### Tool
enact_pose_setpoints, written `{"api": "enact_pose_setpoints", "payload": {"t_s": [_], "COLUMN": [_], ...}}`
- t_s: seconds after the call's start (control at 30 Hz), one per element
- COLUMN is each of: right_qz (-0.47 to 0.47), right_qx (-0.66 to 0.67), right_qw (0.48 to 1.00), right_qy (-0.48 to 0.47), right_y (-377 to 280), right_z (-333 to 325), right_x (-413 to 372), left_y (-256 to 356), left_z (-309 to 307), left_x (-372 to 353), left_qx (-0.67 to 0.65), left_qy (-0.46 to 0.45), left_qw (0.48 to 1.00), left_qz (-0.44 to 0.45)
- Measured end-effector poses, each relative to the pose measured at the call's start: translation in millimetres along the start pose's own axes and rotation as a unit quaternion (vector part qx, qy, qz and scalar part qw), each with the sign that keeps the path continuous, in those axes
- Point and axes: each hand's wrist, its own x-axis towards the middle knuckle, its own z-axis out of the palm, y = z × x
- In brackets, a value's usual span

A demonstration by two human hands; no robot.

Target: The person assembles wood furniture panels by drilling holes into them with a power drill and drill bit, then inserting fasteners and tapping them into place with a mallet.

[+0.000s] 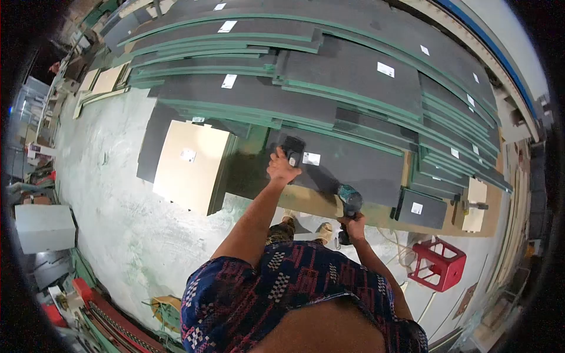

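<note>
In my left hand is a black boxy object. Its kind I cannot make out; the fingers curl along its side, over a dark panel with a white label. My right hand grips the handle of a teal and black cordless drill, whose front end points away from me over the near edge of the panels. A white label lies on the panel just right of the black object.
Stacks of dark panels with green edges spread ahead. Cream panels stand at the left, and another tool lies on a cream piece at the right. A red stool is on the floor at my right.
</note>
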Motion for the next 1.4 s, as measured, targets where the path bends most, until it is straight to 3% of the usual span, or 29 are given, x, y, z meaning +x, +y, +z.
{"api": "enact_pose_setpoints", "payload": {"t_s": [0.17,0.27,0.47,0.7,0.87,0.93,1.07,1.17,1.2,1.23,1.3,1.4], "right_qz": [0.063,0.068,0.073,0.068,0.104,0.097,0.081,0.097,0.112,0.117,0.129,0.099], "right_qx": [0.018,0.012,-0.005,0.015,0.005,-0.002,0.011,0.002,0.003,0.008,0.021,-0.014], "right_qw": [0.998,0.998,0.997,0.998,0.994,0.995,0.996,0.995,0.994,0.993,0.991,0.995], "right_qy": [0.006,0.010,-0.008,-0.006,0.034,0.019,0.025,0.024,0.001,0.005,0.016,0.006], "right_y": [-37.6,-34.2,-27.8,-26.8,-32.4,-24.4,-7.5,-32.8,-20.8,-14.8,-6.5,-13.4], "right_z": [8.8,7.2,2.2,0.9,5.7,2.2,-3.6,8.5,-1.8,-4.6,-7.5,-4.7], "right_x": [-10.2,-9.2,-6.4,-5.1,-7.4,-4.1,3.1,-9.7,-2.2,0.1,3.0,1.2], "left_y": [-12.1,-27.5,-17.1,-30.3,-51.3,-52.7,-64.5,-86.2,-93.8,-108.2,-147.9,-208.0], "left_z": [12.5,41.1,9.8,17.9,32.6,9.7,-54.7,-104.1,-129.5,-134.1,-149.6,-174.4], "left_x": [13.3,33.2,8.4,9.7,8.2,-7.9,-43.4,-61.4,-72.3,-69.6,-62.9,-56.7], "left_qx": [0.005,-0.061,-0.103,-0.190,-0.412,-0.514,-0.584,-0.429,-0.394,-0.323,-0.444,-0.369], "left_qy": [0.006,-0.003,-0.013,-0.021,-0.031,-0.062,-0.106,0.004,0.001,0.105,0.075,0.159], "left_qw": [0.999,0.997,0.994,0.981,0.908,0.853,0.797,0.896,0.915,0.934,0.883,0.914], "left_qz": [0.034,0.041,0.023,0.021,0.063,0.063,0.109,0.116,0.089,0.108,0.129,0.050]}}
